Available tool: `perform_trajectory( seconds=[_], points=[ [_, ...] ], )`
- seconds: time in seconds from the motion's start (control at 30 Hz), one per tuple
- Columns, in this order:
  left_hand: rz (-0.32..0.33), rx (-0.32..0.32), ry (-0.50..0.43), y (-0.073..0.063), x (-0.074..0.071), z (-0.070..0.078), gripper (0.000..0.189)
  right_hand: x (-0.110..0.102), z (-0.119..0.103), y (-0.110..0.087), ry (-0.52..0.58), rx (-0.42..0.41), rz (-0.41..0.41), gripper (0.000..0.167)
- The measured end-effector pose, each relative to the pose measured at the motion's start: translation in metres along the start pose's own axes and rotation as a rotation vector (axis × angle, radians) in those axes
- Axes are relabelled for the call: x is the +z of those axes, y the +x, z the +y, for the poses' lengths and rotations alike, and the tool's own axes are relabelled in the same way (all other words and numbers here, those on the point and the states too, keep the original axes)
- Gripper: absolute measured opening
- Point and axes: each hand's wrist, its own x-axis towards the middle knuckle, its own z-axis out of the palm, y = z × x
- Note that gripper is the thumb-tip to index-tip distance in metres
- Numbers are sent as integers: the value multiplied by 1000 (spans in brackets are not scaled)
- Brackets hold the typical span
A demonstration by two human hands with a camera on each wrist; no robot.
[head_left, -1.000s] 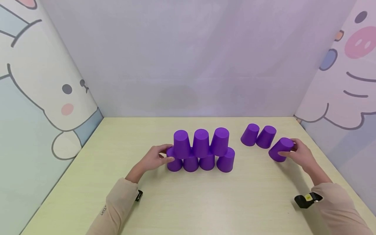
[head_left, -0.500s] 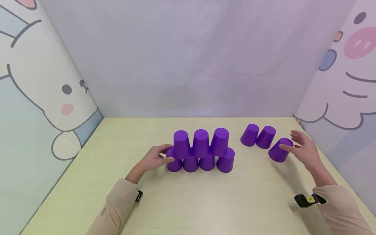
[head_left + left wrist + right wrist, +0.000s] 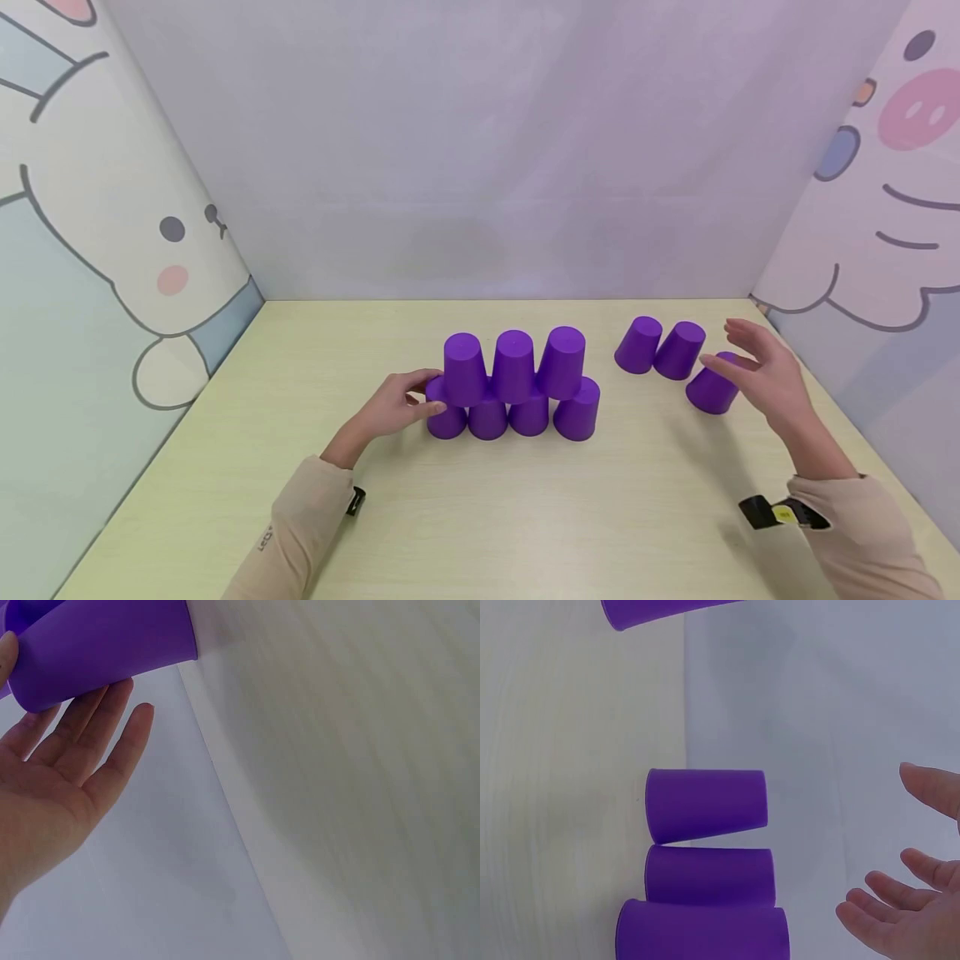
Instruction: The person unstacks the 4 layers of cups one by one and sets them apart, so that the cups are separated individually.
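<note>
Seven upside-down purple cups stand in a two-tier stack mid-table, with three cups such as the middle upper cup [image 3: 513, 367] on top of the lower row. My left hand [image 3: 397, 404] holds the leftmost lower cup [image 3: 446, 422] lightly, thumb on the near side and fingers behind. In the left wrist view, the fingers [image 3: 112, 720] lie rather straight against a cup [image 3: 105, 649]. My right hand [image 3: 768, 379] hovers over the nearest loose cup [image 3: 711, 393], fingers spread and holding nothing. In the right wrist view the right hand [image 3: 907, 922] is apart from the cups.
Two more upside-down cups, a left one [image 3: 638, 345] and a right one [image 3: 679, 351], stand side by side at the back right. The pale wooden table [image 3: 525, 517] meets a grey back wall [image 3: 510, 167] and side panels with cartoon animals.
My right hand has let go of the nearest loose cup, lifted off it, and moved slightly left and away from me. The left hand and the stack look unchanged.
</note>
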Motion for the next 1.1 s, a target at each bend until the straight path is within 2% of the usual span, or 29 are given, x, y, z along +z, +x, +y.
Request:
perform_trajectory(
  seconds=[0.43, 0.73, 0.97, 1.1],
  points=[
    [5, 6, -8, 0, 1, -1, 46, 14, -24, -5, 58, -96, -22, 66],
    [0, -2, -8, -1, 1, -1, 46, 29, -39, -7, 100, -194, -43, 61],
    [-1, 12, -6, 0, 1, -1, 46, 40, -49, -9, 132, -204, -82, 62],
    [-1, 10, -3, 0, 2, -1, 46, 47, -52, -8, 164, -237, -101, 61]
  ],
)
